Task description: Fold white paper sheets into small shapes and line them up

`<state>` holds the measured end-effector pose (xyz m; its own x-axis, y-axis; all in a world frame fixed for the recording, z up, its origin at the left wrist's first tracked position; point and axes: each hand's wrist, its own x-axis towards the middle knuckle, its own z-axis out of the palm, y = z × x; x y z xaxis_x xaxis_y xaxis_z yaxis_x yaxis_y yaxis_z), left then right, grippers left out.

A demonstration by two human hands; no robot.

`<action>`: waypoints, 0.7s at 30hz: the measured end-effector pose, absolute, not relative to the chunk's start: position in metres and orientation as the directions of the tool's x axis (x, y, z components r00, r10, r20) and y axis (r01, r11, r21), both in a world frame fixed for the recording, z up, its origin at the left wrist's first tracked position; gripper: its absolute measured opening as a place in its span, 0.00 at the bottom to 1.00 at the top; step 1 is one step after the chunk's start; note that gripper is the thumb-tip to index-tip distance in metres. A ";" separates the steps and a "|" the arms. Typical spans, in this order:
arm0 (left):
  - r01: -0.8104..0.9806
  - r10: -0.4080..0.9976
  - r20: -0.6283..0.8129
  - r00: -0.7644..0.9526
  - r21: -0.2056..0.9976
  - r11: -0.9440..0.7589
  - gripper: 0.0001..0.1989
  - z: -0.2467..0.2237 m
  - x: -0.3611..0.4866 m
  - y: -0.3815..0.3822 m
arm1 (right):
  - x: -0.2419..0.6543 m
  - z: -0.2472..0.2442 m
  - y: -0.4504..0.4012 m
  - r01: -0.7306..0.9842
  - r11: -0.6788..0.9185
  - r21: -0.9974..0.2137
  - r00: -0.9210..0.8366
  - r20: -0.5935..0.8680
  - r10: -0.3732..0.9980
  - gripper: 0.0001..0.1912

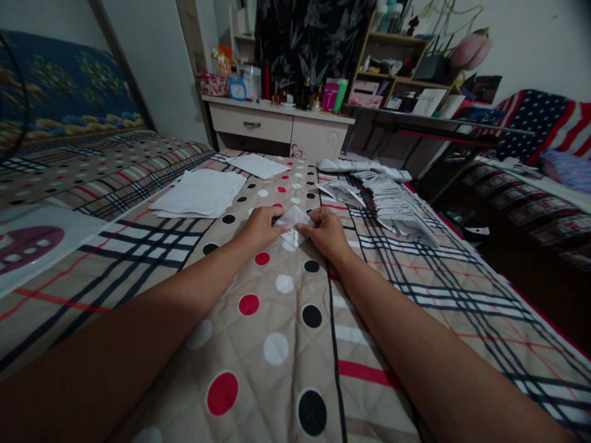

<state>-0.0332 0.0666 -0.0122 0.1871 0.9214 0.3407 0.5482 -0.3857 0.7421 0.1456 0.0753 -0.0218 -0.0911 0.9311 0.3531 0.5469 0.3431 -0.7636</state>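
From the head view, pinching a folded white paper (294, 217) in both hands, straight ahead over the middle of a dotted and checked quilt (258, 332). Clamping its left side between thumb and fingers of the left hand (261, 231); clamping its right side likewise with the right hand (330, 234). Holding the two thumbs close together on the near part of the paper, pointing one corner of it away. Resting it on the quilt or lifting it just above: impossible to tell.

Seeing a stack of white sheets (198, 194) lying left of the hands, with a thinner sheet pile (258, 165) lying farther off. Seeing a loose folded piece (341, 191) lying just beyond the right hand, near a long row of folded pieces (392, 206) leaning against one another, and a flat bundle (362, 167) lying behind. Facing a pale dresser (323, 136) bearing a blue clock (237, 89), next to a wooden shelf (392, 39).
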 end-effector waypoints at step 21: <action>0.422 0.951 0.280 0.128 0.853 -0.308 0.09 -0.025 -0.046 0.083 | 0.159 -0.011 0.076 0.358 0.242 -0.902 -0.199 0.179 0.963 0.15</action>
